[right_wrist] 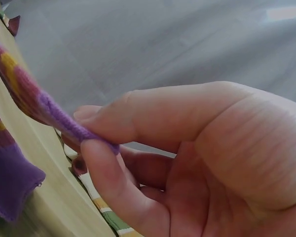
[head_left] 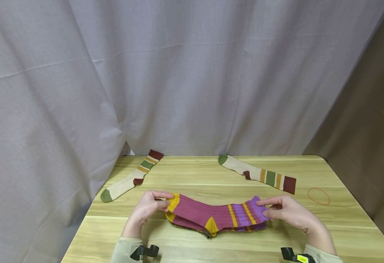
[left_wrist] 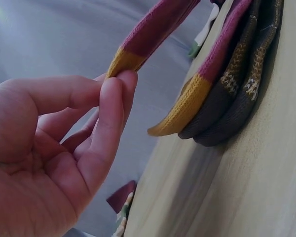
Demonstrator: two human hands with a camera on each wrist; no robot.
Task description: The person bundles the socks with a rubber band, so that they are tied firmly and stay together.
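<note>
A plum sock (head_left: 198, 210) with a yellow toe and heel and a purple striped cuff is stretched between both hands, above a pile. My left hand (head_left: 148, 206) pinches its yellow toe between thumb and fingers. At the other end my right hand (head_left: 292, 213) pinches the purple cuff (right_wrist: 64, 121). Beneath lies a matching plum sock (left_wrist: 187, 106), its yellow toe showing in the left wrist view. Under that one, dark grey-brown socks (left_wrist: 222, 118) are stacked on the wooden table (head_left: 192, 252).
Two cream socks with green toes and maroon cuffs lie farther back, one sock (head_left: 123, 188) at the left and the other sock (head_left: 251, 170) right of centre. A thin orange rubber band (head_left: 319, 202) rests at the right. Grey curtains (head_left: 192, 91) hang behind the table.
</note>
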